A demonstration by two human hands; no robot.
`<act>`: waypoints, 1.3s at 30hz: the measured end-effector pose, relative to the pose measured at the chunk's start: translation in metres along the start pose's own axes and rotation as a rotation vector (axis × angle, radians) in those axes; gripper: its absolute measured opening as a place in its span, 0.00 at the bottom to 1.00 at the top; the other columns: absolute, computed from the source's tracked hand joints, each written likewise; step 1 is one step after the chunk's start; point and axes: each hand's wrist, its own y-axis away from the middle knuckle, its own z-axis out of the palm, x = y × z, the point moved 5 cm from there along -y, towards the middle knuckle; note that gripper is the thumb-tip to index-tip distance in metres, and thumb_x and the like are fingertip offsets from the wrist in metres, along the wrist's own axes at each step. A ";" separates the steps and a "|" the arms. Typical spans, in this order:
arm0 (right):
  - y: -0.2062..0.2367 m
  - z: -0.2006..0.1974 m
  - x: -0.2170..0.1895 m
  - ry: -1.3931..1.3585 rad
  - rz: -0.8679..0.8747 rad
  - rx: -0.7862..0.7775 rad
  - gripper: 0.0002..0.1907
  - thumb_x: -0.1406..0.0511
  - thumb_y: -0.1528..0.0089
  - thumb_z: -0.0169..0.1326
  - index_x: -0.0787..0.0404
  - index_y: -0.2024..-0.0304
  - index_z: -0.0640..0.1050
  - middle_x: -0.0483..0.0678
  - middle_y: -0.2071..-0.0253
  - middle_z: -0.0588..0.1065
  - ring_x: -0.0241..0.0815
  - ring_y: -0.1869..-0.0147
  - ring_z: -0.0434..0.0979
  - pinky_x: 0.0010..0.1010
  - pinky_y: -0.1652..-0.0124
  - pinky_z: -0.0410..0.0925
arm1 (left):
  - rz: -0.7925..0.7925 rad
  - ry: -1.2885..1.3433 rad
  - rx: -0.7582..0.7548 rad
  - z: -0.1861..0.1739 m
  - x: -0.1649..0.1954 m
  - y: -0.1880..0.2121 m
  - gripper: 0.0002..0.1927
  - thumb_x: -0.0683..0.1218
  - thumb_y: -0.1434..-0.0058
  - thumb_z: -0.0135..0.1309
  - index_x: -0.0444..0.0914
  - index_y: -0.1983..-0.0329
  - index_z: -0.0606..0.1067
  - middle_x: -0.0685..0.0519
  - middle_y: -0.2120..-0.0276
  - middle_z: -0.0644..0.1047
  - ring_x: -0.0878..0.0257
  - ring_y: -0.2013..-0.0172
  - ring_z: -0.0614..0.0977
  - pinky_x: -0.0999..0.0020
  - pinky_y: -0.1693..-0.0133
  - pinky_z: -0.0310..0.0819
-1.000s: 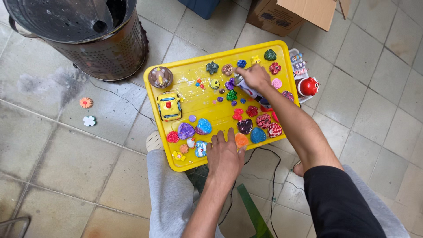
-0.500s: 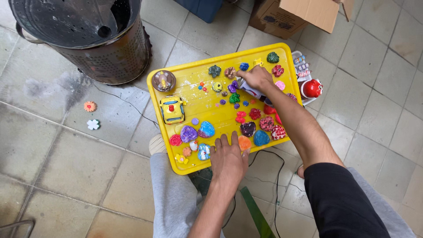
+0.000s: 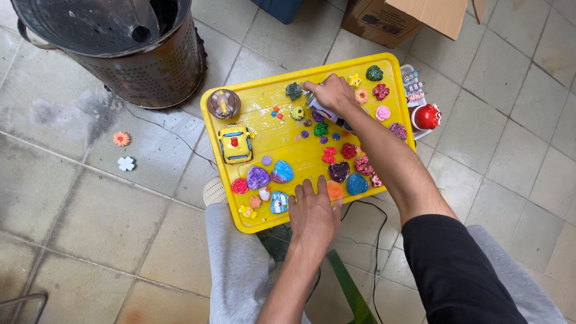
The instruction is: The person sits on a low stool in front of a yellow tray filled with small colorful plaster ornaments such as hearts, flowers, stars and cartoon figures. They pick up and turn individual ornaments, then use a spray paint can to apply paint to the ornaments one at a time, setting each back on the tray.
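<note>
Now right hand (image 3: 333,95) has moved up the tray (image 3: 264,225), gripping a small bottle (image 3: 318,110).
Left hand (image 3: 312,210) stays flat, open, on the tray's near edge.

The right hand (image 3: 333,95) has been carried leftward along the far part of the yellow plastic tray (image 3: 240,222), from the small purple pieces toward the dark green flower-shaped piece (image 3: 293,90).

Glossy yellow plastic tray (image 3: 258,102), perforated metal bin (image 3: 150,72), seemingly glazed figurines (image 3: 282,173)
</note>
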 end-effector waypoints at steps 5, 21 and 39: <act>-0.001 0.000 -0.005 0.021 0.029 0.028 0.33 0.37 0.47 0.54 0.59 0.72 0.84 0.54 0.70 0.81 0.45 0.66 0.82 0.40 0.64 0.71 | -0.018 0.011 -0.007 -0.003 -0.002 0.002 0.38 0.55 0.40 0.60 0.32 0.33 0.64 0.34 0.44 0.70 0.40 0.42 0.71 0.41 0.44 0.64; 0.008 0.006 0.018 0.060 -0.029 -0.044 0.35 0.37 0.45 0.56 0.62 0.77 0.83 0.56 0.74 0.79 0.47 0.71 0.79 0.41 0.66 0.69 | -0.012 0.034 -0.017 -0.010 0.006 0.006 0.37 0.55 0.40 0.60 0.33 0.33 0.64 0.34 0.45 0.70 0.40 0.43 0.72 0.43 0.45 0.65; 0.024 0.025 0.035 0.097 -0.085 -0.034 0.36 0.36 0.47 0.56 0.63 0.76 0.84 0.60 0.72 0.80 0.54 0.67 0.81 0.46 0.62 0.71 | -0.026 0.022 -0.059 -0.009 0.008 0.006 0.37 0.55 0.40 0.60 0.33 0.33 0.64 0.35 0.45 0.70 0.41 0.43 0.72 0.43 0.46 0.65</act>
